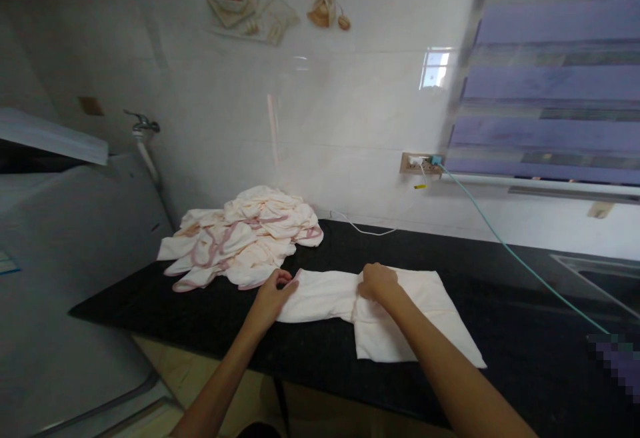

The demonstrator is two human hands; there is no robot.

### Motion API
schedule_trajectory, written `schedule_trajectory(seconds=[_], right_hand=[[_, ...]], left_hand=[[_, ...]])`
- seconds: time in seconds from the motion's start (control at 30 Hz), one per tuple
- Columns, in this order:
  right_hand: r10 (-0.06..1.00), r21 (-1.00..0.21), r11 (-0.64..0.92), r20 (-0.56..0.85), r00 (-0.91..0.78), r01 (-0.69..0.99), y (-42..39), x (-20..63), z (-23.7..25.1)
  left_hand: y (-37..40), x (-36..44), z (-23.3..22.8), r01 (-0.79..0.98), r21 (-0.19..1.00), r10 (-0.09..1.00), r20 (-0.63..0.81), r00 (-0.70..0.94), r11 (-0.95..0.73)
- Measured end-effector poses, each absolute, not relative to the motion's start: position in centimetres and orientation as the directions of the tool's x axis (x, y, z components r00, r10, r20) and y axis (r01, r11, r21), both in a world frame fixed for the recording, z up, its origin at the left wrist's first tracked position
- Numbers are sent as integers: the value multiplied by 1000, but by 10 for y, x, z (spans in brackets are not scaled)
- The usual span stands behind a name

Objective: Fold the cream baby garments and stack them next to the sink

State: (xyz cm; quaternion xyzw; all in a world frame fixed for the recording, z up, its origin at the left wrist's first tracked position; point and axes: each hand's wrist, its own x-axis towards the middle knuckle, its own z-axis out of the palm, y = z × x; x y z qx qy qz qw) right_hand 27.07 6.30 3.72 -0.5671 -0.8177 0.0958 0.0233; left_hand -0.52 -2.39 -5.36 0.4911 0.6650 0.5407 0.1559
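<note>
A white cloth (323, 295) with a thin pink edge lies on the black countertop, a narrow strip on the left meeting a wider flat part (435, 318) on the right. At the strip's left end, my left hand (273, 295) pinches the pink edge between thumb and fingers. My right hand (377, 281) is closed on the fabric where the strip joins the wide part; its fingertips are hidden. A heap of crumpled white cloths (250, 238) with pink trim rests behind and left of my left hand.
The black countertop (200, 318) runs along a tiled wall, with a sink (600, 278) at far right. A green cord (500, 238) crosses the right side from a wall outlet (417, 163). A grey appliance (75, 258) and a tap (143, 123) are on the left.
</note>
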Motion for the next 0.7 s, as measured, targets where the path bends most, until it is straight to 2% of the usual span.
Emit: schedule_trajectory(seconds=[0.27,0.43,0.53,0.6,0.7], right_hand=[[944,-278,321,20,-329,905,89,283,38],[917,-304,388,30,-398,870,66,277,21],[861,-338,504,120,-495,795,46,290,17],[787,-354,615,231,-572,704,33,310,16],[714,-318,700,335,-615,640,20,349,10]], left_hand=[[-29,-2,-50,567,814,848,385,-364,-126],[-32,-1,-44,552,832,820,353,-451,-55],[-35,2,-39,549,836,807,313,-500,16],[-35,5,-34,596,798,810,294,-508,84],[-26,10,-23,728,644,841,240,-485,235]])
